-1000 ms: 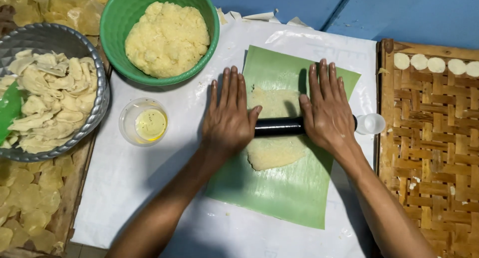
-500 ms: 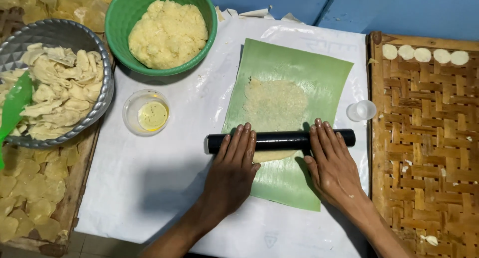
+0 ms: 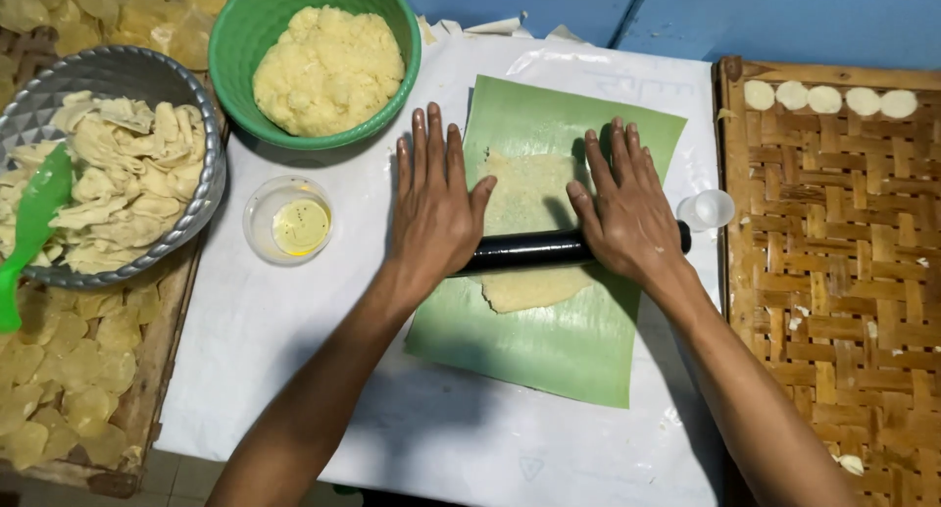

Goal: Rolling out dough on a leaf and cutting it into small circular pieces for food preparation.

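A black rolling pin [image 3: 529,249] lies across a thin sheet of pale yellow dough [image 3: 534,289] on a green banana leaf [image 3: 549,345]. My left hand [image 3: 436,208] presses flat on the pin's left end, fingers spread and pointing away from me. My right hand [image 3: 627,208] presses flat on its right end in the same way. The dough shows both above and below the pin.
A green bowl [image 3: 240,36] of yellow dough stands at the back left. A metal bowl [image 3: 191,213] of pale chips holds a green spoon [image 3: 34,223]. A small clear cup of oil [image 3: 289,221] and a clear lid [image 3: 708,209] flank the leaf. A woven tray [image 3: 833,272] carries dough discs [image 3: 828,99].
Both hands have pushed the rolling pin away from me, from the near end of the dough back to its middle.
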